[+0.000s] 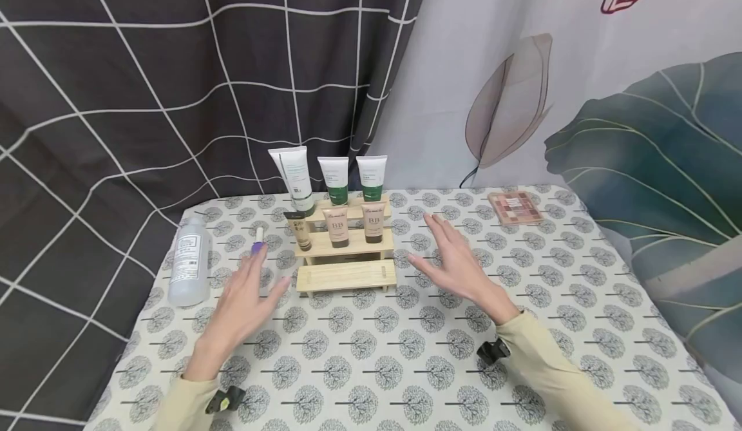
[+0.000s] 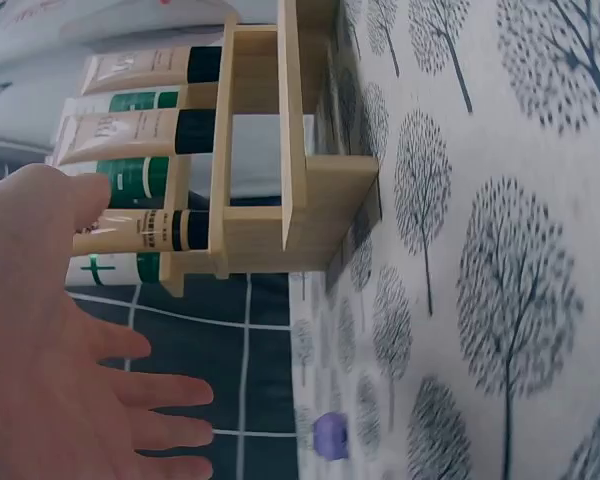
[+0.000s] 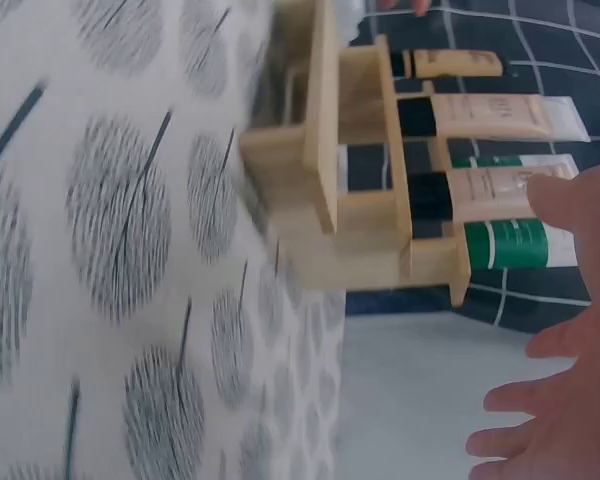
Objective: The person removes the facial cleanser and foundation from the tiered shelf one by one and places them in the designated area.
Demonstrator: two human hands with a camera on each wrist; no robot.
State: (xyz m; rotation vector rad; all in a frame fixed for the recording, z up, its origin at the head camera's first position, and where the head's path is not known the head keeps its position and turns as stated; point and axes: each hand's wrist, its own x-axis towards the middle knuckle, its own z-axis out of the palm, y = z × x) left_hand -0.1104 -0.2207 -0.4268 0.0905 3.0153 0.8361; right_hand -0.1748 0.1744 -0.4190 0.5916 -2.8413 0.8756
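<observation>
A stepped wooden rack (image 1: 346, 276) stands on the table between both hands. Its top step bears three white tubes, two with green lower ends (image 1: 372, 178). On the middle step stand two pink BB cream tubes (image 1: 337, 226) and a smaller gold tube (image 1: 299, 230); the lowest step is bare. My left hand (image 1: 240, 305), fingers extended and thumb apart, hovers left of the rack, its fingertips overlapping a small purple-and-white item (image 1: 257, 241) in the head view. To the rack's right my right hand (image 1: 455, 260) is spread, holding nothing.
A clear labelled bottle (image 1: 189, 260) stands at the table's left edge. Toward the back right lies a pink makeup palette (image 1: 515, 207). A dark checked curtain (image 1: 174, 83) and a pale leaf-printed curtain (image 1: 493, 64) hang behind the tree-patterned tablecloth (image 1: 362, 373).
</observation>
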